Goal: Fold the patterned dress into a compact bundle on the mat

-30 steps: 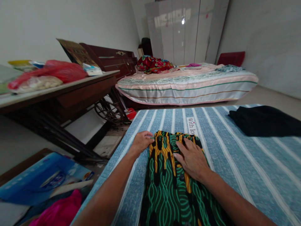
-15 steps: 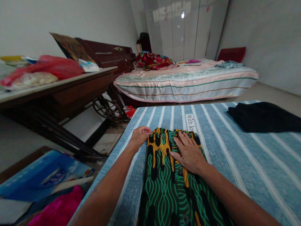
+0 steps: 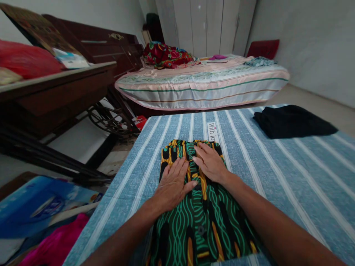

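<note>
A folded green, black and orange patterned garment (image 3: 205,225) lies on a blue striped mattress (image 3: 277,177) in front of me. My left hand (image 3: 173,183) rests flat on the garment's left side, fingers stretched out. My right hand (image 3: 209,162) lies flat on its upper middle, fingers together and pointing left. Both palms press on the cloth and neither hand grips anything.
A black folded cloth (image 3: 291,121) lies at the mattress's far right. A second bed (image 3: 202,83) with red bedding (image 3: 166,55) stands beyond. A dark wooden table (image 3: 55,88) holding bags is at the left, above a blue package (image 3: 41,207) and pink cloth (image 3: 58,244) on the floor.
My left hand moved from the garment's upper left edge, where its fingers were curled, onto the cloth and now lies flat. The view tilted downward.
</note>
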`<state>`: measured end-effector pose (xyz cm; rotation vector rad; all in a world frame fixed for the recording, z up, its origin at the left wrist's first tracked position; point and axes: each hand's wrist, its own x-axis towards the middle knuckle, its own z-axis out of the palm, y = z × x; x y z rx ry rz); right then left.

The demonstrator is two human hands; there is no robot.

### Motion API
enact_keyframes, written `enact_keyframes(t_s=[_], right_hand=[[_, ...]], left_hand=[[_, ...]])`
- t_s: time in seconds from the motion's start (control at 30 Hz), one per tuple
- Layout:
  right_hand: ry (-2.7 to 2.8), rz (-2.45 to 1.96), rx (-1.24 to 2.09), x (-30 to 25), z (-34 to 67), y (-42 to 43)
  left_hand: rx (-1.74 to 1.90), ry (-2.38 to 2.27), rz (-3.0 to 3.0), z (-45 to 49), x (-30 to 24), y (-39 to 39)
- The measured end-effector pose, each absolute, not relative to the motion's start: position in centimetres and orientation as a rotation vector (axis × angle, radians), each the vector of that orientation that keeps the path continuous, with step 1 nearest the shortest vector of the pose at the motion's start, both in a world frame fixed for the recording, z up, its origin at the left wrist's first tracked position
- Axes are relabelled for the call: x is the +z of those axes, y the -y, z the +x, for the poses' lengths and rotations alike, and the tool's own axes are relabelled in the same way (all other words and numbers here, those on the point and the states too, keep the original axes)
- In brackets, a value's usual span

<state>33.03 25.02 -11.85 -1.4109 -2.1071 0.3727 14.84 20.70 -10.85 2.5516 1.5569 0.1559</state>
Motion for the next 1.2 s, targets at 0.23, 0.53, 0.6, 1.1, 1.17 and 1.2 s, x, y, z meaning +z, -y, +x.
enact_keyframes(t_s=[0.23,0.53,0.6,1.1,1.17,1.2], right_hand=[[1.409,-1.342,0.453,-12.1,36.3,-26.9],[1.567,-1.262,0.326,-13.7,36.8,-27.2],[1.717,-1.284,0.248,-14.4,36.7,-27.3],[2.130,-1.625,0.013,-13.1,36.8,-26.5],[2.117,-1.647,0.032,-13.0,37.0,-26.5],[2.103,-1.651,0.045,-12.9,37.1,-26.5]], left_hand=[[0.099,-1.575,2.508,14.8,-9.2,-21.8],[0.067,-1.416,2.833,19.1,-9.3,-27.4],[0.027,-1.463,2.839,18.9,-10.3,-28.3],[0.117,-1.469,2.865,18.1,-11.6,-28.8],[0.096,-1.475,2.856,18.2,-11.5,-28.7],[0.098,-1.497,2.851,18.4,-11.1,-28.5]])
